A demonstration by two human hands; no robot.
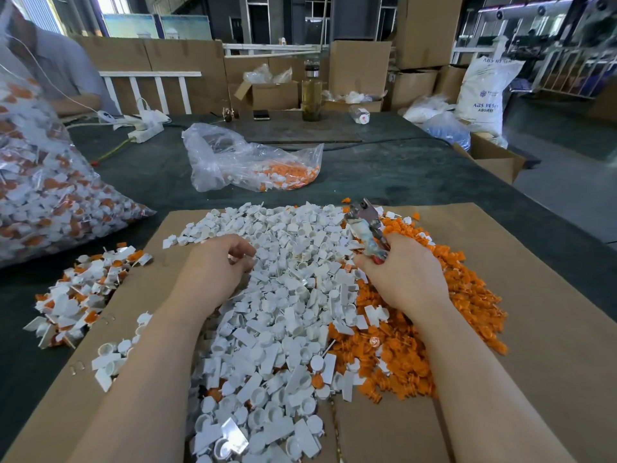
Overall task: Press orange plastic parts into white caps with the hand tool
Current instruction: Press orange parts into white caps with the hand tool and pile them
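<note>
Right hand (pixel 400 279) grips the hand tool (pixel 365 228) beside the white caps (pixel 283 295); left hand (pixel 217 269) curls into them, contents hidden; caps look light, rigid, best pinched at rims.

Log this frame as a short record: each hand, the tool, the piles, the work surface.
left hand: fingers curled into the white caps, picking
right hand: grips the hand tool, tip pointing up and away
orange parts: heap right of the caps
assembled pieces: small pile at left
surface: cardboard sheet on dark table
</note>
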